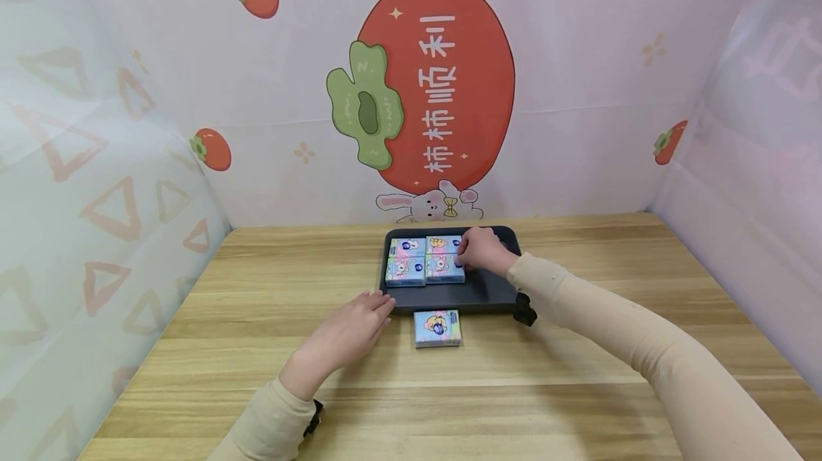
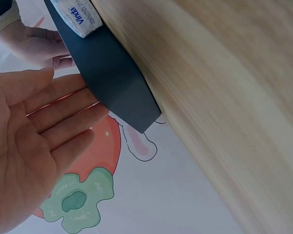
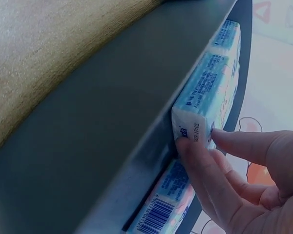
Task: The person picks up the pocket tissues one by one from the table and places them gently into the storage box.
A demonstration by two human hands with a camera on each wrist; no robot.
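Note:
My right hand (image 1: 486,250) reaches into the dark tray (image 1: 443,297) in the head view. Its thumb and fingers pinch the end of a blue tissue pack (image 1: 444,270) at the front right of a group of packs. In the right wrist view the thumb is at the upper edge of this tissue pack (image 3: 200,97), with fingertips against its white end. Another pack with a barcode (image 3: 155,214) lies below those fingers. My left hand (image 1: 349,329) has its fingers extended, fingertips at the tray's front left corner; the left wrist view shows them along the tray wall (image 2: 119,83).
One tissue pack (image 1: 438,329) lies on the wooden table (image 1: 449,404) just in front of the tray. More packs (image 1: 406,270) stand in the tray's left part. A printed cloth backdrop (image 1: 565,125) rises behind the table, with cloth walls at both sides.

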